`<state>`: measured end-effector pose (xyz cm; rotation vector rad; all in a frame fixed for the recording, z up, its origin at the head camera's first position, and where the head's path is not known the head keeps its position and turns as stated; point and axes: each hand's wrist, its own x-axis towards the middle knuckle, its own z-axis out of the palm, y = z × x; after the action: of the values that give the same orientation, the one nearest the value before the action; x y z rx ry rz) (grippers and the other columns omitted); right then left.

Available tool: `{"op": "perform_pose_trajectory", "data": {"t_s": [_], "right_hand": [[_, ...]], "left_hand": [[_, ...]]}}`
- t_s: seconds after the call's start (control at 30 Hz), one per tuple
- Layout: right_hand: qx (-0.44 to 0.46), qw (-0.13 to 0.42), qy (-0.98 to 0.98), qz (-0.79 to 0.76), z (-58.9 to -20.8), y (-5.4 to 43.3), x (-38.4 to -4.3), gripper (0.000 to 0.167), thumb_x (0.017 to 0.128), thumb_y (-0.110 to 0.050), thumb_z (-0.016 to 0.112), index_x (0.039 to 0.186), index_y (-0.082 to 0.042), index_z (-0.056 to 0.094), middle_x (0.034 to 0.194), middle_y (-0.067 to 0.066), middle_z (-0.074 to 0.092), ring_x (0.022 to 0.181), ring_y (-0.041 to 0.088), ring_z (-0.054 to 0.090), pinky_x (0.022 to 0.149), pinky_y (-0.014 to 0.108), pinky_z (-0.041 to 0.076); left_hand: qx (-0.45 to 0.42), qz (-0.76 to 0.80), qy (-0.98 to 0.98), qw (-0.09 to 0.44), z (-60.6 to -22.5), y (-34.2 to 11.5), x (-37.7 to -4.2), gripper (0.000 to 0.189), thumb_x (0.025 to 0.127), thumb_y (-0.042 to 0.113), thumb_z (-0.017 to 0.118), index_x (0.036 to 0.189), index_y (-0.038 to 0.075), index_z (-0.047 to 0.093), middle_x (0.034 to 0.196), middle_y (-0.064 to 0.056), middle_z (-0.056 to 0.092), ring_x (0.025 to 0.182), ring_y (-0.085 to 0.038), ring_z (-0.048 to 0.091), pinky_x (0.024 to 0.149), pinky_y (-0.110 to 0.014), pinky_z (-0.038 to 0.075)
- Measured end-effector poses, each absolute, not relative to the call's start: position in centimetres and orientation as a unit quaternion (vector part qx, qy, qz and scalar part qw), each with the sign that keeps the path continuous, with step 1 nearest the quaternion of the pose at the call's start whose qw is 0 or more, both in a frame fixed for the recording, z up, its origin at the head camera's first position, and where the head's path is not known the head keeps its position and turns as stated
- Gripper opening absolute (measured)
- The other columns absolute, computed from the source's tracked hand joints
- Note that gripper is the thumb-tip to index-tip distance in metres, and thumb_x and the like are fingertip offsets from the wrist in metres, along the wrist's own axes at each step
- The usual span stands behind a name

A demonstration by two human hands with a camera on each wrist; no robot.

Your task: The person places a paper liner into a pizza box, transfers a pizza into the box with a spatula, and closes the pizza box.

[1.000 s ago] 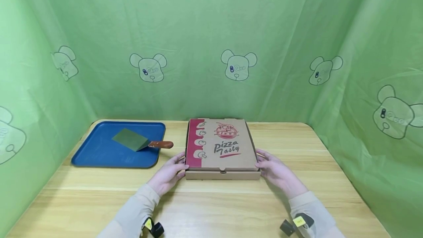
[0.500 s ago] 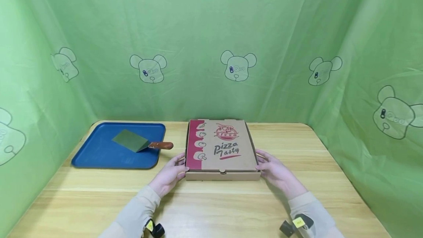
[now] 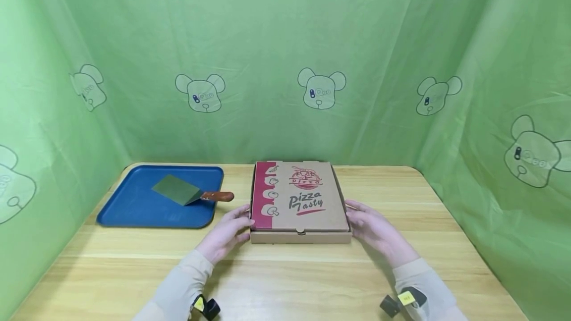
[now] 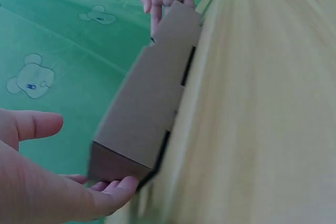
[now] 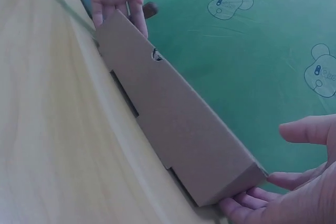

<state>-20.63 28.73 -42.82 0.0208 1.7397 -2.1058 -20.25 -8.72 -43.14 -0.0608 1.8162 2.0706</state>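
Note:
A closed cardboard pizza box (image 3: 308, 197), brown with a red strip and printed lettering, lies flat on the wooden table in the head view. My left hand (image 3: 225, 234) is at its left side near the front corner, fingertips against the side wall. At the opposite side is my right hand (image 3: 374, 232), its fingers touching the right wall. Both wrist views show the left thumb (image 4: 42, 124) and the right thumb (image 5: 304, 129) standing off the cardboard. The fingers are loosely bent at the box's lower edge, and their tips are partly hidden.
Left of the box a blue tray (image 3: 134, 212) lies on the table (image 3: 285, 281). A spatula (image 3: 176, 188) rests across it, its wooden handle (image 3: 217, 196) sticking out over the tray's right rim. Green curtains (image 3: 267, 38) enclose the table at the back and sides.
Both thumbs have lifted away from the box's top edges, and the hands have loosened slightly outward. The box, tray and spatula stay where they were.

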Motion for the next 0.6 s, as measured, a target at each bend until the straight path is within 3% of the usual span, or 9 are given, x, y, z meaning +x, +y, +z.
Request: {"op": "perform_pose_trajectory", "data": {"t_s": [0.17,0.3,0.43,0.5,0.6], "right_hand": [[0.001,0.200,0.642,-0.740,-42.0,28.9,-20.4,0.073,0.099,-0.010,0.049,0.154,0.002,0.003,0.128,-0.003,0.058,0.111,0.010,0.057,0.101,0.030,0.049],[-0.005,0.199,0.657,-0.727,-41.1,29.1,-20.2,0.075,0.099,-0.013,0.051,0.154,-0.001,0.002,0.154,0.017,0.029,0.125,0.018,0.050,0.116,0.047,0.034],[-0.018,0.170,0.693,-0.700,-39.5,29.6,-20.2,0.073,0.100,-0.017,0.050,0.155,-0.003,0.004,0.160,0.022,0.009,0.141,0.033,0.030,0.120,0.058,0.020],[-0.029,0.147,0.720,-0.678,-38.5,30.2,-20.2,0.071,0.101,-0.019,0.048,0.155,-0.003,0.005,0.160,0.023,0.009,0.145,0.039,0.020,0.118,0.051,0.030],[-0.051,0.110,0.760,-0.638,-37.1,31.0,-20.6,0.070,0.103,-0.024,0.047,0.155,-0.002,0.006,0.160,0.025,0.013,0.144,0.040,0.019,0.108,0.031,0.044]], "left_hand": [[0.007,0.727,0.660,0.190,-41.4,-9.1,-20.0,0.066,0.094,0.006,0.052,0.153,0.001,0.022,0.157,-0.025,0.024,0.136,-0.040,0.040,0.111,-0.056,0.038],[0.033,0.709,0.678,0.193,-39.6,-10.0,-19.7,0.061,0.097,0.009,0.048,0.153,0.007,0.024,0.159,-0.022,0.023,0.140,-0.040,0.036,0.113,-0.059,0.034],[0.066,0.673,0.715,0.176,-37.7,-11.5,-19.5,0.057,0.099,0.018,0.051,0.152,0.010,0.030,0.157,-0.017,0.032,0.141,-0.037,0.038,0.112,-0.053,0.039],[0.080,0.656,0.734,0.155,-36.8,-12.4,-19.7,0.054,0.101,0.023,0.050,0.150,0.009,0.035,0.153,-0.016,0.039,0.138,-0.036,0.042,0.110,-0.050,0.042],[0.082,0.629,0.765,0.111,-35.5,-13.9,-20.0,0.050,0.102,0.032,0.048,0.146,0.008,0.042,0.146,-0.016,0.050,0.131,-0.034,0.052,0.108,-0.045,0.046]]}}
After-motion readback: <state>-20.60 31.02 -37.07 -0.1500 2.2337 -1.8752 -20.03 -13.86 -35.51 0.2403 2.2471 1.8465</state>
